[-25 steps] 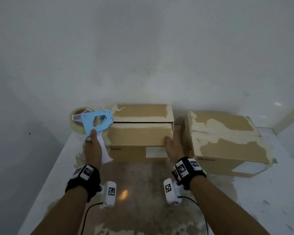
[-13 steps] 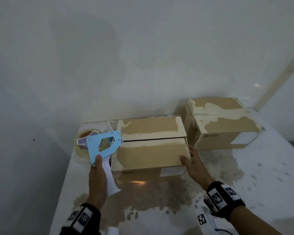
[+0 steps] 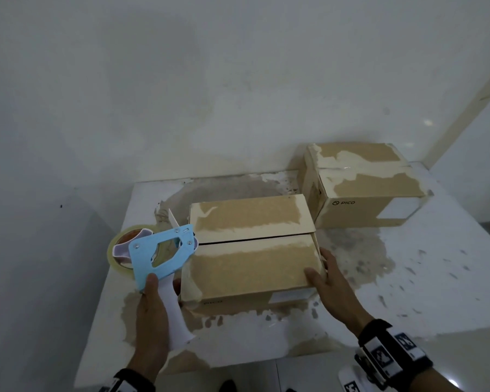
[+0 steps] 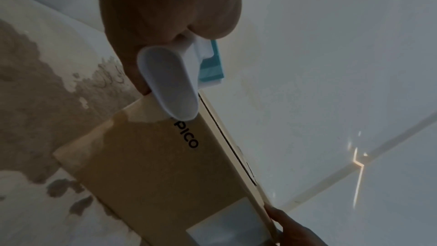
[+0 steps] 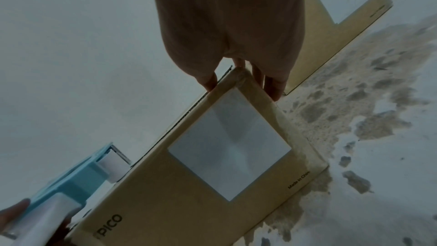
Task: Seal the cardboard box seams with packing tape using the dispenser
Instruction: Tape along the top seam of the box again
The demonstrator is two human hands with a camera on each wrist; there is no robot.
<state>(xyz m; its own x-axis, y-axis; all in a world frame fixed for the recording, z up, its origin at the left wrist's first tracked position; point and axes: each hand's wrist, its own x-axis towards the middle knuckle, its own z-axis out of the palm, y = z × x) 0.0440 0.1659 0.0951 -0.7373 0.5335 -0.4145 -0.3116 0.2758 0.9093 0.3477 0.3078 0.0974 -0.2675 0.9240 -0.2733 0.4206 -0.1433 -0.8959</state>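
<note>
Head view: near box (image 3: 252, 254) sitting at frame centre on the table (image 3: 408, 292), long axis running left to right, open seam (image 3: 255, 239) a dark line across the top along that same axis. Left hand (image 3: 150, 309) wrapped round the white handle of the tape dispenser (image 3: 161, 254), nose pointing right, touching or just short of the seam's left end; right hand (image 3: 327, 274) with straight fingers pressed on the box's right end, thumb on top. Second box (image 3: 359, 185) upper right, well apart. Left wrist view: fingers (image 4: 132, 74) curled round the handle, box front running to lower right. Right wrist view: fingertips (image 5: 275, 89) flat against the box corner, cutter teeth and roller of the dispenser at lower left. Best done by planting the tape end just over the left edge, then pulling straight along the seam, while bracing the right end.
</note>
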